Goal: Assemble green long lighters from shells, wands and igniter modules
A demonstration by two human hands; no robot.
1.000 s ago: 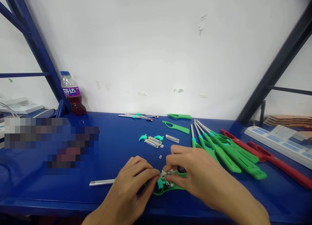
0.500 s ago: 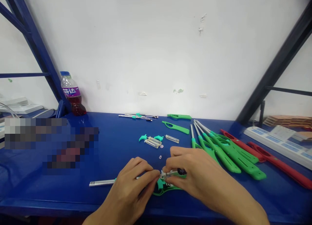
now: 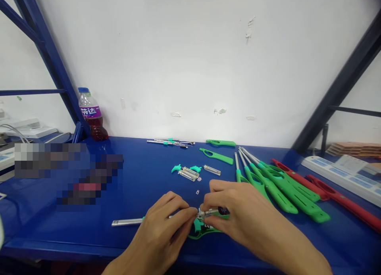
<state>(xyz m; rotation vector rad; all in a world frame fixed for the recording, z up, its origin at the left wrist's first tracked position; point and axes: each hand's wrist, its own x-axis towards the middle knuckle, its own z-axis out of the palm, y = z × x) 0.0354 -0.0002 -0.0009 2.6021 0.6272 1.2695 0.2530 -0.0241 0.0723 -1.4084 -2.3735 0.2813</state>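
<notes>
My right hand (image 3: pixel 232 205) pinches a clear lighter fuel tank (image 3: pixel 210 213) between thumb and fingers, its dark end pointing right. Meeting it at the tank's valve end, my left hand (image 3: pixel 166 223) is closed in a pinch; whatever lies between its fingertips is too small to make out. Under both hands is an open green lighter half-shell (image 3: pixel 195 237) with a teal trigger (image 3: pixel 197 225) in it, partly hidden. A silver lighter tube (image 3: pixel 126 222) sticks out left of my left hand. Two tiny pale clips (image 3: pixel 197 192) lie just beyond my fingers.
Farther back lie spare fuel tanks (image 3: pixel 187 175), teal triggers (image 3: pixel 176 168), metal tubes (image 3: pixel 166 143) and green half-shells (image 3: pixel 217 156). Several green lighters (image 3: pixel 276 191) and red ones (image 3: pixel 342 199) are on the right, near a power strip (image 3: pixel 327 172). A drink bottle (image 3: pixel 93 116) stands back left.
The whole view has shifted slightly, so things appear a little farther right. Both hands keep nearly the same pinch at the fuel tank's valve end.
</notes>
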